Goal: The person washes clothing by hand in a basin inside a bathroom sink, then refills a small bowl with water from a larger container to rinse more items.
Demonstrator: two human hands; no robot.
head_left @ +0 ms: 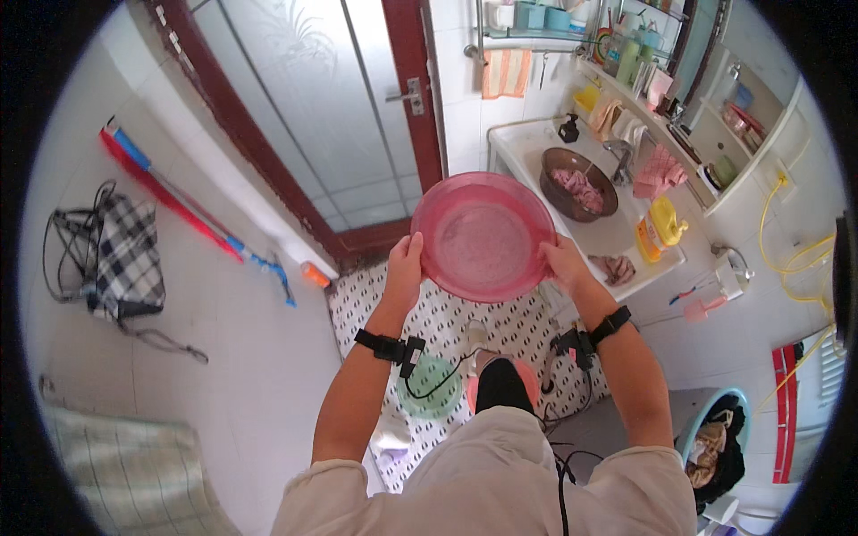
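Note:
A round pink plastic basin (478, 239) is held up in front of me, its inside facing me and nothing lying in it. My left hand (407, 268) is closed on its left rim, thumb on top. On the opposite rim, my right hand (563, 261) grips in the same way. Both wrists wear black straps with small devices and cables. To the right of the basin, a brown basin (556, 192) with pink cloth (583, 191) in it sits in the white sink (514, 138).
On the sink's edge stand a yellow jug (660, 230) and a crumpled cloth (614, 269). A green basin (429, 393) is on the patterned floor by my feet. Beyond is a glass door (313, 98); a blue tub (688, 438) of clothes stands lower right.

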